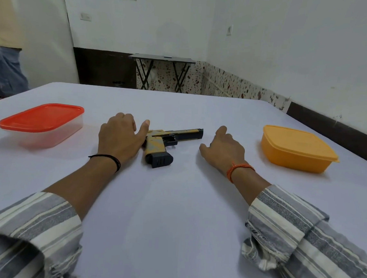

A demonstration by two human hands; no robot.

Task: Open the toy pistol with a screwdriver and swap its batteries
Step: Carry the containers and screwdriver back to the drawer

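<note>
A yellow and black toy pistol point(167, 141) lies on its side in the middle of the white table point(174, 212), barrel pointing right, black grip base toward me. My left hand point(120, 135) rests palm down just left of it, thumb touching the rear of the slide, fingers curled and holding nothing. My right hand point(222, 148) rests on the table to the right of the pistol, apart from it, fingers loosely curled and empty. No screwdriver or batteries show.
A clear box with a red lid point(41, 124) stands at the left. A closed yellow box point(297, 149) stands at the right. A person in jeans point(5, 65) stands at the far left; a small folding table point(162, 74) is by the wall.
</note>
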